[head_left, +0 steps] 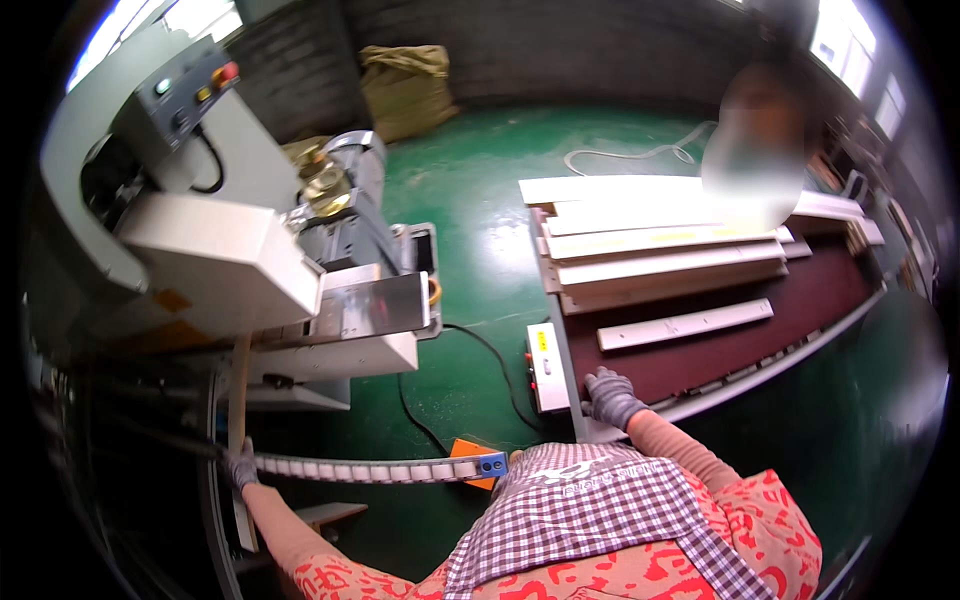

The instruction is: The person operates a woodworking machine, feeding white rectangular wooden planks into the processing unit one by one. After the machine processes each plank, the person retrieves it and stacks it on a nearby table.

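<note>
My left hand (241,467), in a grey glove, is closed around a long, narrow wooden strip (238,400). The strip runs away from me under the white housing of a large grey machine (230,250); its far end is hidden there. On the right, my right hand (612,397), also gloved in grey, lies on the near left corner of a dark red table (680,378). Its fingers look stretched out, with nothing in them. Just beyond it a single white strip with small holes (685,325) lies on the table.
Stacked white boards (660,245) cover the table's far side. A roller track (370,470) spans from my left hand toward my apron. Between machine and table stand a white control box (546,368) and black cables (500,365). A sack (405,90) leans at the back wall.
</note>
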The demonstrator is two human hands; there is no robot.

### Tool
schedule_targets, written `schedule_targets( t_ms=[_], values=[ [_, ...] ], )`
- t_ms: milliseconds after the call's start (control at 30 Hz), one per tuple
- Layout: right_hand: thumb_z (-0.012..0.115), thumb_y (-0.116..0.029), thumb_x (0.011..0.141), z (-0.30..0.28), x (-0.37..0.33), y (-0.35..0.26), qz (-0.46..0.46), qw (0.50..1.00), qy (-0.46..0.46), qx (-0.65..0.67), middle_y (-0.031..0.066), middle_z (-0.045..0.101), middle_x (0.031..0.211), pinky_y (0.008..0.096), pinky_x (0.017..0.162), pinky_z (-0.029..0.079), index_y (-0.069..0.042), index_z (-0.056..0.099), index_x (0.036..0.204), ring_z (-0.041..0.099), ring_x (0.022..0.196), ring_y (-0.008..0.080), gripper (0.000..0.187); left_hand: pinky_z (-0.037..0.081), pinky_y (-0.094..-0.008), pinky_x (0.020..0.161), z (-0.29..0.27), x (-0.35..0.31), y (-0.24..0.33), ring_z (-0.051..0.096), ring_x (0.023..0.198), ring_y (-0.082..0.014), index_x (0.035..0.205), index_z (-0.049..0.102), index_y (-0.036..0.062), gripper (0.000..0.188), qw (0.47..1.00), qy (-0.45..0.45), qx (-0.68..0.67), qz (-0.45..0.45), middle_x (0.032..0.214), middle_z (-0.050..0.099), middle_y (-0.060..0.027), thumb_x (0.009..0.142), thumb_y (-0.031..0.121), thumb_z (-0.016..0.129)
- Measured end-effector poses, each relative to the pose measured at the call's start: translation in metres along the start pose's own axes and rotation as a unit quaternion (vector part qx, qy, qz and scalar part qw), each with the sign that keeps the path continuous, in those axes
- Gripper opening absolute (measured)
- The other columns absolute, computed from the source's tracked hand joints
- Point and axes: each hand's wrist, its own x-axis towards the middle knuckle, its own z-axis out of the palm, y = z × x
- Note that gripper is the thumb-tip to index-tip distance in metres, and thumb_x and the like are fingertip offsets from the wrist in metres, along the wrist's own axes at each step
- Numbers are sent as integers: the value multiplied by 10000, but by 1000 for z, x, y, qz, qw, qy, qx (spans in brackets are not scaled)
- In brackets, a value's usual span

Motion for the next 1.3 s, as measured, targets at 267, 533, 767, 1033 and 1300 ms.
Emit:
schedule_targets(
  t_ms=[267,533,767,1033,1300],
  values=[
    [687,-380,798,29,-15,22,-44,997,56,24,189,518,1286,493,933,464,-78,564,1196,511,1206,349,514,499,-447,836,25,-42,-3,632,948,-356,1128,618,2,455,986,-103,-110,74,1043,664,-199,829,320,746],
    [627,-374,903,-13,-50,23,-156,935,-126,294,203,604,1250,440,994,449,-34,540,1311,569,1182,355,538,529,-475,644,-70,-244,35,646,679,-358,824,712,-34,429,965,107,-156,183,764,687,-205,687,348,852],
    [518,-607,927,-31,-59,36,-213,762,-191,581,242,447,1432,441,1064,409,-4,357,1439,480,1300,346,807,519,-416,831,-124,-347,161,618,895,-318,1081,619,-4,582,929,-105,-189,301,1045,625,-161,621,235,884],
    [698,-396,885,-22,-37,108,49,303,-28,951,187,634,1149,484,900,563,5,520,1218,639,1054,321,551,470,-437,887,-112,-476,406,584,1032,-329,1244,549,67,769,712,-138,-181,664,1193,579,-136,587,313,864],
    [710,-420,863,26,25,305,154,272,110,944,153,659,1103,495,804,586,-57,552,1147,661,979,320,488,483,-424,893,-65,-507,522,625,1008,-285,1272,577,80,774,685,-196,-16,702,1064,660,-123,642,454,830]
  ],
)
